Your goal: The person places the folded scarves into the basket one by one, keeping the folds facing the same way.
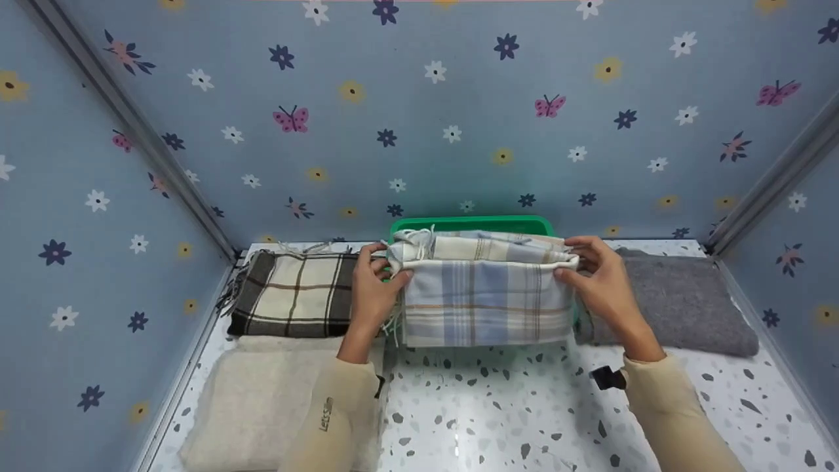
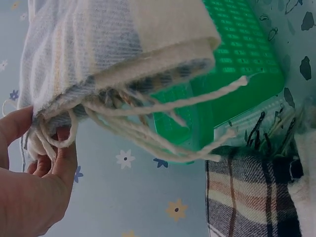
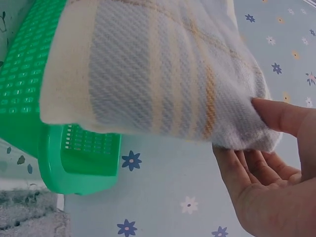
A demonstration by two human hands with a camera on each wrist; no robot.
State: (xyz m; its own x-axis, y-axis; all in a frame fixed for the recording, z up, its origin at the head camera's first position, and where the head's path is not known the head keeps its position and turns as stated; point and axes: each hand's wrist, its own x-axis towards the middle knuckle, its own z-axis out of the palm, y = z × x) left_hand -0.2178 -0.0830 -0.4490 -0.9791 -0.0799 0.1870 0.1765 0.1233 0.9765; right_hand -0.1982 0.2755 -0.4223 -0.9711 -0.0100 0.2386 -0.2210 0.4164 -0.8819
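The speckled bench was nearest, with a cream cloth at the near left. Past that, the left hand pinched the left end of the folded blue scarf, thumb on the near side and fingers behind. The right hand pinched the right end the same way. To do this well, both hands needed to stay level and pinch all the layers, or the folds could slip open. Long fringe hung loose at the left end; tucking it in seemed wise, as it might snag. A dark scarf lay to the left and a grey cloth to the right, best not bumped. The blue scarf was up over the green basket between them; I couldn't tell if they touched. The flowery wall was farthest.
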